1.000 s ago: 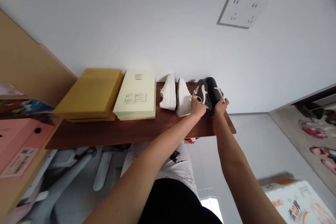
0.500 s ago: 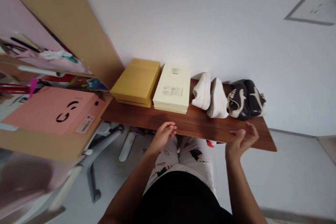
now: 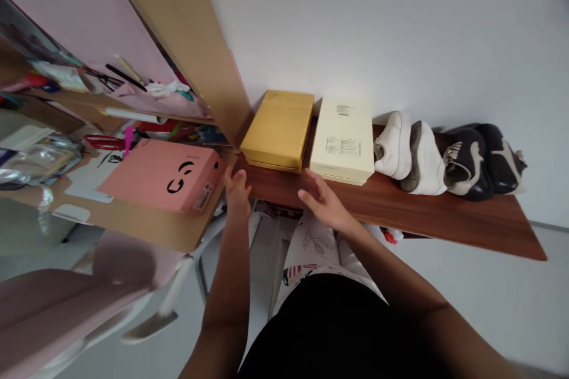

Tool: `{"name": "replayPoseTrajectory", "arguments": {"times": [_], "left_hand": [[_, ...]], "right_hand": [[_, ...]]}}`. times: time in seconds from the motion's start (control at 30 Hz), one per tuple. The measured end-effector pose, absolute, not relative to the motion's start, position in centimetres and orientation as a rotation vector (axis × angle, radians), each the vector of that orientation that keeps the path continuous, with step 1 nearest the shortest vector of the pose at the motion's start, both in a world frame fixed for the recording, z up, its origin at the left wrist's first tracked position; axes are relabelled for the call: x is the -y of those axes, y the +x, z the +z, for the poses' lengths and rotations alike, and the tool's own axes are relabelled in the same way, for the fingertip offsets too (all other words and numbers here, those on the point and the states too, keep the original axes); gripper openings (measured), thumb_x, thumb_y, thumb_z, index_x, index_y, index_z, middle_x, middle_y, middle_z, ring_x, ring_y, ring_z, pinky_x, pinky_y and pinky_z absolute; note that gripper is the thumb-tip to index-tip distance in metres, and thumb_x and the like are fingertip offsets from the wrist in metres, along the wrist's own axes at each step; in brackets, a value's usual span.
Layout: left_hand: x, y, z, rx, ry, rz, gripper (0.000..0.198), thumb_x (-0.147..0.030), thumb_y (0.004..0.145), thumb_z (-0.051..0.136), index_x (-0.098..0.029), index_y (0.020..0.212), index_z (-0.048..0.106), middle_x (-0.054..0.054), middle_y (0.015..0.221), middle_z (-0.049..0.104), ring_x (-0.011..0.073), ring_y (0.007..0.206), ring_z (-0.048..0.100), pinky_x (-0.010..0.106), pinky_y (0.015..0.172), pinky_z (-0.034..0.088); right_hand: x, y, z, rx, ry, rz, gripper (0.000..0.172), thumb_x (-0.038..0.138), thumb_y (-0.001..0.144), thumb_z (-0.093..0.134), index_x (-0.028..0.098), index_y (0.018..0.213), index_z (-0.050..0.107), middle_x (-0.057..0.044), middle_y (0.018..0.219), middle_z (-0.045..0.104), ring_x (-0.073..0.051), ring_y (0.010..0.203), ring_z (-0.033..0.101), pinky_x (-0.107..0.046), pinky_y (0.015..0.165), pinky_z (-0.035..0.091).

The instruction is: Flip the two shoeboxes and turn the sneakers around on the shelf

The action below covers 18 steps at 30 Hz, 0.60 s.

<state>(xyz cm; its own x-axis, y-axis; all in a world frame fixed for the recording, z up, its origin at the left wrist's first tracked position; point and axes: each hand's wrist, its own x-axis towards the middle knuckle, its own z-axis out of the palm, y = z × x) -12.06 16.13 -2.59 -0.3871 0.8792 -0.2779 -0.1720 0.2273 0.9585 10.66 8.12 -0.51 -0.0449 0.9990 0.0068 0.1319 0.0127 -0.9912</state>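
My left hand [image 3: 239, 191] is at the near left corner of the mustard-yellow rectangular cardboard box [image 3: 281, 127], fingers bent and loosely parted, gripping nothing. My right hand [image 3: 326, 201] is at the near right of the yellow box, thumb and fingers spread. Its fingertips are close to the front edge of a pale cream rectangular cardboard box [image 3: 343, 139]; I cannot confirm contact.

Condition of the 3 boxes: the yellow box has a plain, flat lid, seated, with a seam visible low on its front face. The cream box, just right of the yellow box, is likewise lidded, with 2 areas of fine dark print on top, too small to read. The salmon-pink rectangular cardboard box [image 3: 164, 174], left of the yellow box, bears bold black curved marks on top, plus a white printed label and a round black spot on its end face. It lies flat on a tan wooden desk [image 3: 151, 222].

The yellow box rests on a long reddish-brown wood-grain shelf [image 3: 427, 219]. On the same surface, farther right of the yellow box, are 2 white shoes [image 3: 429, 163], then 2 dark shoes with cream trim [image 3: 498, 147].
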Motion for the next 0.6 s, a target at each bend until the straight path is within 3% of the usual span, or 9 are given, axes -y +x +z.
{"name": "replayPoseTrajectory", "arguments": {"times": [0.13,0.3,0.5,0.6], "left_hand": [[-22.2,-13.4,-1.9,-1.478,0.715,1.249,0.06,-0.062,0.097,0.041,-0.033,0.15,0.043,0.006,0.162,0.039,0.027,0.149,0.037,0.048,0.118,0.033],[-27.9,-14.2,-2.0,-1.432,0.762,1.17,0.069,-0.072,0.094,0.037,-0.026,0.142,0.054,0.011,0.15,0.054,0.0284,0.144,0.045,0.047,0.118,0.032],[-30.3,-14.5,-1.6,-1.255,0.726,1.074,0.066,-0.072,0.093,0.04,-0.02,0.124,0.066,0.013,0.111,0.075,0.0294,0.111,0.069,0.042,0.094,0.054],[-30.3,-14.0,-1.8,-1.188,0.656,1.063,0.065,-0.072,0.092,0.044,-0.019,0.122,0.066,0.016,0.11,0.074,0.029,0.106,0.071,0.041,0.09,0.056]], "right_hand": [[-13.5,7.5,0.5,1.199,-1.363,1.063,0.094,0.071,0.089,0.053,0.026,0.163,0.017,-0.008,0.169,0.021,-0.028,0.156,0.022,-0.049,0.127,0.022],[-17.9,5.8,-0.3,1.118,-1.434,0.923,0.105,0.072,0.088,0.053,0.016,0.164,0.007,-0.01,0.171,0.008,-0.029,0.159,0.002,-0.05,0.129,0.003],[-20.8,4.9,-1.8,0.945,-1.482,0.972,0.103,0.065,0.09,0.053,0.012,0.163,0.002,-0.014,0.17,0.015,-0.027,0.158,0.012,-0.047,0.129,0.007],[-21.0,4.4,-2.2,0.82,-1.485,1.019,0.095,0.061,0.093,0.048,0.01,0.162,0.005,-0.015,0.167,0.025,-0.024,0.155,0.023,-0.043,0.128,0.016]]}}
